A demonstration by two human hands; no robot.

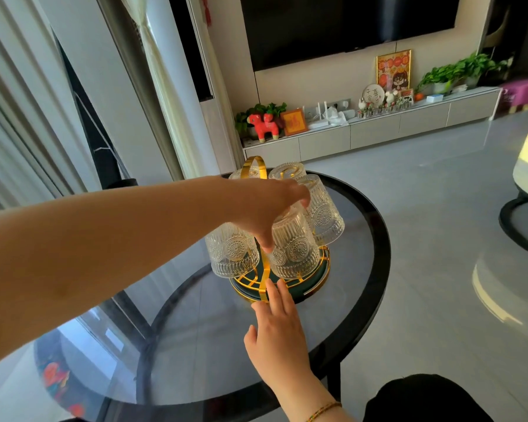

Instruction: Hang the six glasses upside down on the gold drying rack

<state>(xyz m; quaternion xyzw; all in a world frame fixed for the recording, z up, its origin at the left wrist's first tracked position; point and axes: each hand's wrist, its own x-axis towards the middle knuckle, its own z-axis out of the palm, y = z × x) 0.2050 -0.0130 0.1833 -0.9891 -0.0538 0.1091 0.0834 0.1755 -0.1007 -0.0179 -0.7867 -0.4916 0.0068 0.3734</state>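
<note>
On a round glass tabletop (333, 300), we saw the gold rack (287, 287) carrying embossed glasses mouth-down on its prongs. The left hand (265, 208) reached across from the left and gripped the front glass (293, 248), thumb on its near side and fingers over its upturned base. Another glass (230, 254) hung to its left and one (325, 211) to its right; two more (287, 171) showed behind the handle. We counted five glasses. The right hand (276, 333) lay flat, fingers together, their tips touching the rack's base rim.
</note>
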